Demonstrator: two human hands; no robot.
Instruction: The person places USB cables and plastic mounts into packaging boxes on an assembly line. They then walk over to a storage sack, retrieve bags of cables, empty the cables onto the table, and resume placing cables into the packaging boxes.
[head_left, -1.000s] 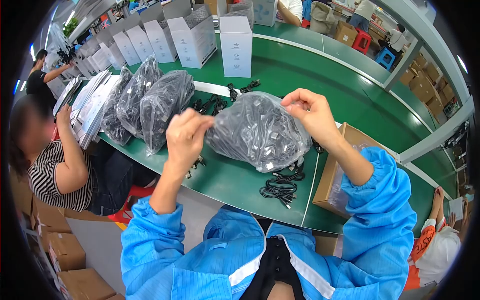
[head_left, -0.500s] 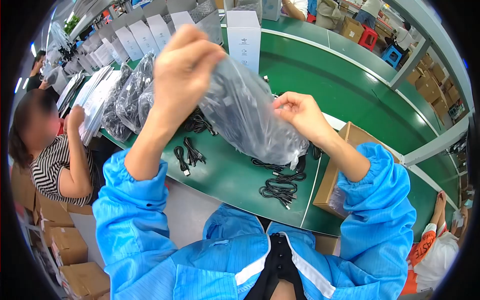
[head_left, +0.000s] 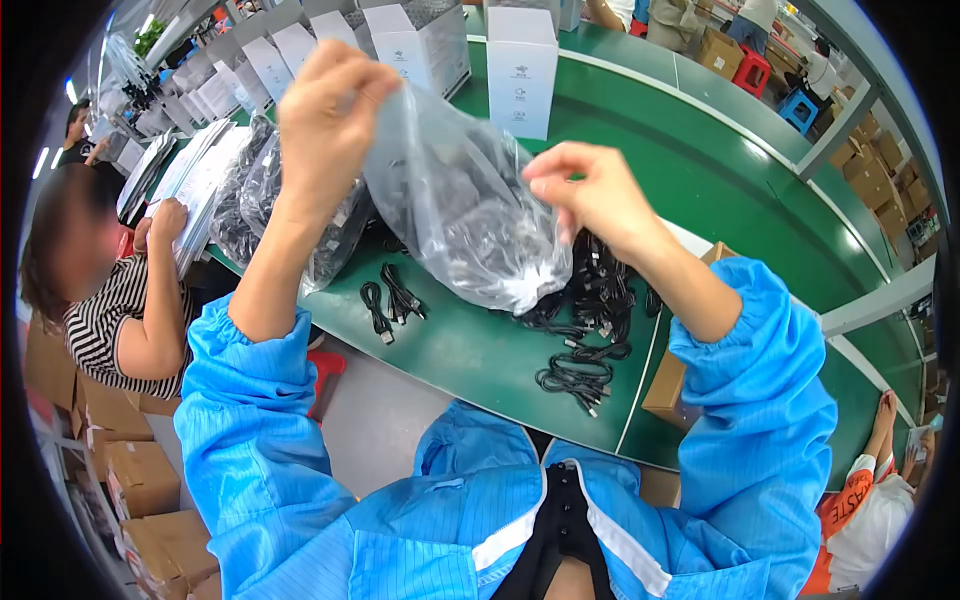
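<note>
The lone white box [head_left: 522,75] stands upright on the green table [head_left: 480,375], and everything else can be placed from it. Nearer the wearer than that box, and a little to its left, a clear plastic bag [head_left: 460,190] hangs slanting down over the tabletop; dark shapes show through it (whether inside or behind, I cannot tell). The left hand [head_left: 335,135], left of the white box, pinches the bag's upper end between thumb and fingers. The right hand [head_left: 600,195], to the near right of the box, has its fingers bent at the bag's side, though whether they grip the film I cannot tell. Below the box, towards the wearer, lie a heap of black cables [head_left: 605,290], a coiled cable [head_left: 575,380] and, further left, two small cable bundles [head_left: 390,300]. Left of the box runs a row of open boxes [head_left: 395,50]; nearer than these are more filled bags [head_left: 335,245] and a pile of white sheets [head_left: 190,190], with a person in a striped top [head_left: 125,310] beside it. Far to the box's right, across the room, stand a red stool [head_left: 752,70] and a blue stool [head_left: 797,112].
</note>
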